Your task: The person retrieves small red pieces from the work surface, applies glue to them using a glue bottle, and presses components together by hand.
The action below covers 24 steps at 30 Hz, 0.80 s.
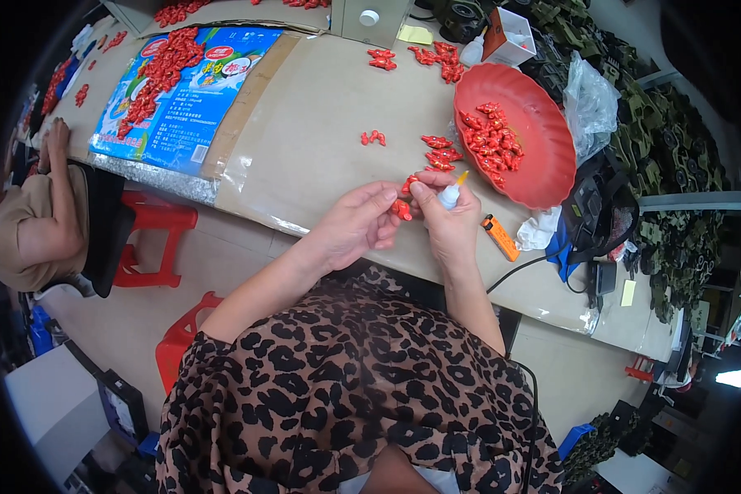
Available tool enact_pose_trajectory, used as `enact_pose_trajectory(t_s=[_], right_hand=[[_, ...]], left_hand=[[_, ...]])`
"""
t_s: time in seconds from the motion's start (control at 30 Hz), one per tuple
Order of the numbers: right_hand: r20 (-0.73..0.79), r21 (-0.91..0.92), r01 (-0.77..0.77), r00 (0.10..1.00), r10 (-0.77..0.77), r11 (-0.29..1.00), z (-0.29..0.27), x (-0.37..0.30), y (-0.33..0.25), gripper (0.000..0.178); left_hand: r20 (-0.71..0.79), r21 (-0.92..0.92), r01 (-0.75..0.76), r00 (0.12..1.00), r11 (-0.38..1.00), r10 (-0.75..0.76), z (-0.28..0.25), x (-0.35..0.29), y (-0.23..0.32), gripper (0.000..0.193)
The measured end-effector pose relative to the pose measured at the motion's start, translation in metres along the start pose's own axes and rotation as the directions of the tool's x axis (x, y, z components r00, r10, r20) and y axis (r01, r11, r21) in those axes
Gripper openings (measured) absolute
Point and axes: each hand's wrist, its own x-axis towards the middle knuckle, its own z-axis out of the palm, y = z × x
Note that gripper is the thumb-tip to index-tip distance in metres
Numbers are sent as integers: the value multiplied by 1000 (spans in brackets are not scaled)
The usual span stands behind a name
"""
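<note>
Over the front edge of the table, my left hand point(352, 226) is closed in a pinch on a small glossy red piece point(401, 210). My right hand point(453, 226) meets it there, its thumb and forefinger at a second red piece point(410, 183) that touches or nearly touches the first. Tucked in the right hand is a small white squeeze bottle point(449, 196), its yellow tip pointing up and away. Just beyond, several red pieces point(441, 154) lie beside a scalloped red bowl point(552, 123) holding more of them. A few small red bits point(373, 138) lie farther left.
An orange and black tool point(500, 238) and crumpled white tissue point(538, 229) lie right of my hand. Red pieces cover a blue printed sheet point(181, 123) at left. A person point(45, 214) sits at far left, near red stools point(152, 239). Green camouflage items point(683, 181) crowd the right.
</note>
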Motion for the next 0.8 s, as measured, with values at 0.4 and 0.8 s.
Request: enact_pose_trajectory(t_s=[0.4, 0.8], right_hand=[[51, -183, 158, 987, -151, 970, 6, -1, 4, 9], [178, 293, -177, 976, 128, 940, -12, 10, -3, 13]], left_hand=[[-1, 17, 57, 998, 998, -57, -9, 4, 0, 21], [-4, 46, 111, 994, 993, -110, -8, 2, 10, 23]])
